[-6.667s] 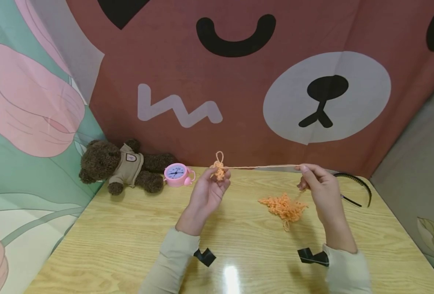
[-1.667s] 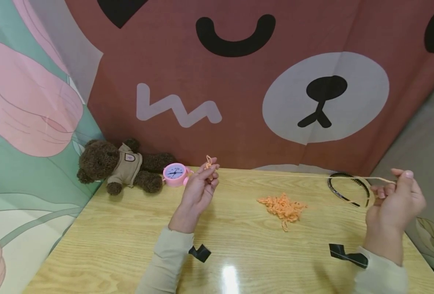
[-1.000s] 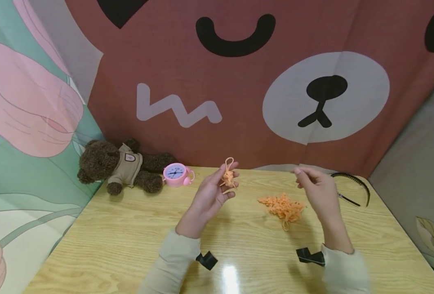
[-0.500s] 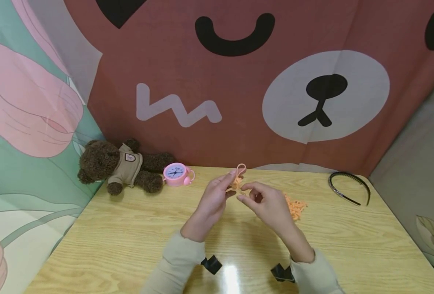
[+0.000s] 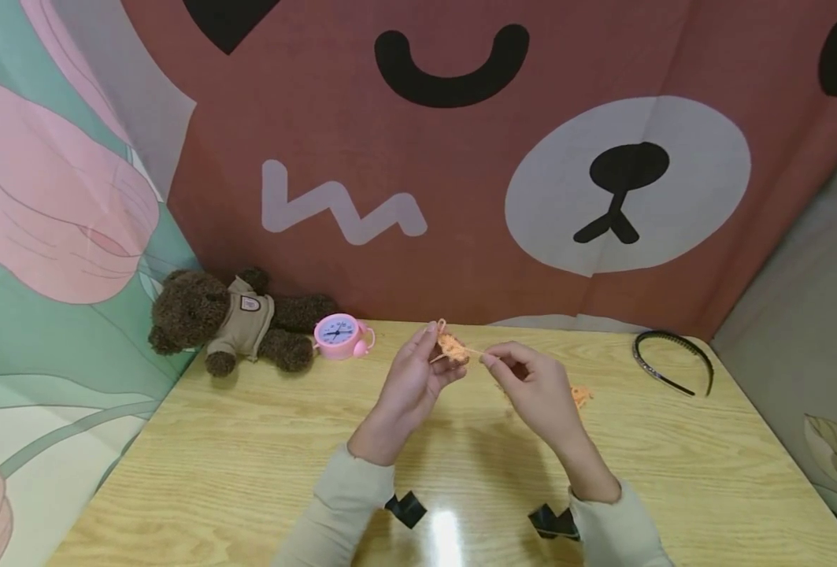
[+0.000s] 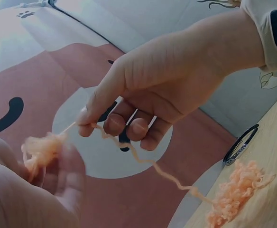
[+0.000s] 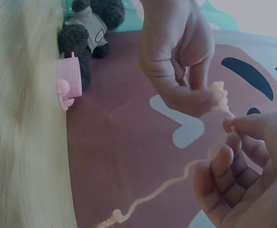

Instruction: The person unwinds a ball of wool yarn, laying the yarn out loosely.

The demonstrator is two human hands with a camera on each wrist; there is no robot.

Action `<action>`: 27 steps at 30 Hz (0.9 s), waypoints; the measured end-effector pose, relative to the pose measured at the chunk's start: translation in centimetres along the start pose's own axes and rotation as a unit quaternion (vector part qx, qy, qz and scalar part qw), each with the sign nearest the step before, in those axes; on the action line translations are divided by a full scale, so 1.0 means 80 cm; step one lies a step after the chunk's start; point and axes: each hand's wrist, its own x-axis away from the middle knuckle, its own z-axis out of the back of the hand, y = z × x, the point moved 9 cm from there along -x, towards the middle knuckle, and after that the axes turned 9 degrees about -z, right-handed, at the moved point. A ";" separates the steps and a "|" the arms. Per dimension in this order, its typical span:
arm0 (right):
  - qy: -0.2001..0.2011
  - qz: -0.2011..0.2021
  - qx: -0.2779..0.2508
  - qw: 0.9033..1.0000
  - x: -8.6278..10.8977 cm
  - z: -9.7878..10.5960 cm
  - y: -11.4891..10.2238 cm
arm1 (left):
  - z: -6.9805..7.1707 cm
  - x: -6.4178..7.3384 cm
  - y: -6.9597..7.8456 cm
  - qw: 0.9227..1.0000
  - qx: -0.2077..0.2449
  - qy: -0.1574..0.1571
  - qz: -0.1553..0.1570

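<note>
My left hand [image 5: 405, 394] holds a small fuzzy bunch of orange yarn [image 5: 453, 348] between thumb and fingers, above the table. A small loop sticks up from its top. Just to the right, my right hand [image 5: 540, 398] pinches a yarn strand between thumb and index finger. A short, straight length of it joins the bunch to the fingertips. In the left wrist view, the slack strand [image 6: 160, 172] trails from the right fingers down to a crinkled heap of orange yarn [image 6: 240, 192] on the table. The right hand covers most of that heap in the head view.
A brown teddy bear [image 5: 248, 319] lies at the back left, with a pink alarm clock [image 5: 338, 336] beside it. A black headband [image 5: 662, 386] lies at the back right of the wooden table [image 5: 248, 480]. A printed cloth [image 5: 461, 181] hangs behind.
My right hand pulled the strand far out to the right, then came back beside the left hand. Over the last half second it drew slightly right, and the bunch turned in my left fingers.
</note>
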 end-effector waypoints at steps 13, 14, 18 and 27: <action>-0.032 -0.006 0.009 0.999 0.001 -0.006 -0.002 | -0.013 0.002 -0.001 0.999 -0.015 -0.040 0.022; -0.028 -0.004 0.008 1.000 0.000 -0.003 -0.001 | -0.014 0.002 -0.001 0.999 -0.016 -0.041 0.026; -0.003 -0.005 -0.001 1.000 -0.003 0.014 0.003 | -0.010 0.000 -0.002 0.999 -0.017 -0.026 0.028; 0.067 -0.013 -0.045 0.997 -0.006 0.050 0.007 | 0.000 -0.003 -0.006 0.998 -0.047 -0.018 0.031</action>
